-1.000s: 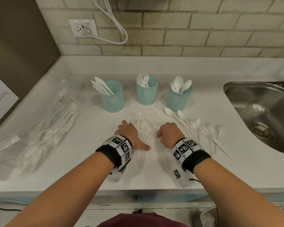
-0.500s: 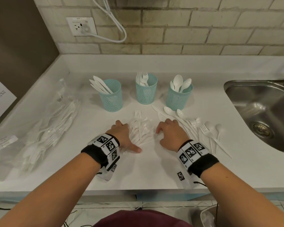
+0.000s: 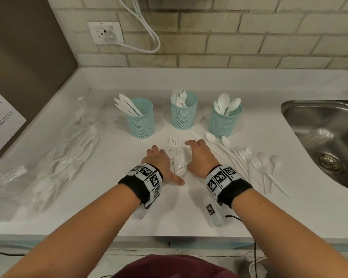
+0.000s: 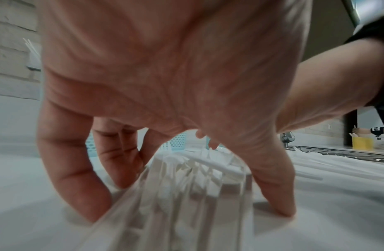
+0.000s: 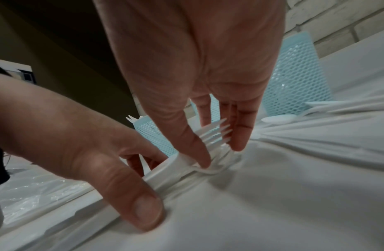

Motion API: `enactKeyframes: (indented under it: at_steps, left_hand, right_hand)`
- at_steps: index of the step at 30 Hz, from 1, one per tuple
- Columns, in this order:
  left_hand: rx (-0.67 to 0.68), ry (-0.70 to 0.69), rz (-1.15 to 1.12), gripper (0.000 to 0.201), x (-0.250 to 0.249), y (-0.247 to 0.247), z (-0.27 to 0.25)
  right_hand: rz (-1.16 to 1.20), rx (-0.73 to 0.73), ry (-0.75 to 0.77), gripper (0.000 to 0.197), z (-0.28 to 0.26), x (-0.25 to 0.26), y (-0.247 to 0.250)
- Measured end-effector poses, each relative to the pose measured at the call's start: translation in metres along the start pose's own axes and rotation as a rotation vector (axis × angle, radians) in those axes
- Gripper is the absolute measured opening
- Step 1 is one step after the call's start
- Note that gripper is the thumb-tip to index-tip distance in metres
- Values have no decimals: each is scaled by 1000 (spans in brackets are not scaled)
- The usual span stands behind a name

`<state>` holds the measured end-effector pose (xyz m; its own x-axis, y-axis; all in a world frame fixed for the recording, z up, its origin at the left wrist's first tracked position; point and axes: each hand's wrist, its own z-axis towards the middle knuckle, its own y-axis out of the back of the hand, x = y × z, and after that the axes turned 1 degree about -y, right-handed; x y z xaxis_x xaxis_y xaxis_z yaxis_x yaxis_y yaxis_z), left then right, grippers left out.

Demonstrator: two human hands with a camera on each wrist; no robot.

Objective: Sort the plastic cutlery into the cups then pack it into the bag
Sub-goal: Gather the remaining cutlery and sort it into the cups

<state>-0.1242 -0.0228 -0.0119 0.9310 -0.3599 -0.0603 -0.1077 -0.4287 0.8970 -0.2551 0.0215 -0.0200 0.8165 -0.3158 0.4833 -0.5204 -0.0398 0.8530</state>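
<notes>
Three teal mesh cups stand in a row: the knife cup (image 3: 140, 122), the fork cup (image 3: 183, 114) and the spoon cup (image 3: 224, 123). In front of them a bundle of white forks (image 3: 177, 159) lies on the counter between my hands. My left hand (image 3: 160, 159) curls over the bundle, with its fingers (image 4: 79, 190) on one side and its thumb on the other. My right hand (image 3: 200, 155) presses straight fingers (image 5: 240, 135) against the fork heads (image 5: 214, 134). More loose spoons and forks (image 3: 255, 161) lie to the right.
A clear plastic bag (image 3: 54, 157) holding cutlery lies at the left of the white counter (image 3: 179, 209). A steel sink (image 3: 327, 141) is sunk in at the right. The brick wall with a socket and cable runs along the back.
Both hands have come closer together and pushed the spread forks into a tighter bundle. The right hand moved left and its fingers straightened.
</notes>
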Motion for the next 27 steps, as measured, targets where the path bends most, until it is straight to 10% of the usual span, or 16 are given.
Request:
enactKeyframes:
  at_steps: [12,21,27]
  left_hand:
    - [-8,-30,-156,88,17,7,15]
    - [6,-67,-104,68,22,11,23]
    - [-46,-127,32,62,24,4,25]
  right_hand:
    - [-144,81,84,52,25,16,-4]
    - [-61,176,-11,92,37,21,-1]
    - [-171,223,-20,68,38,20,-5]
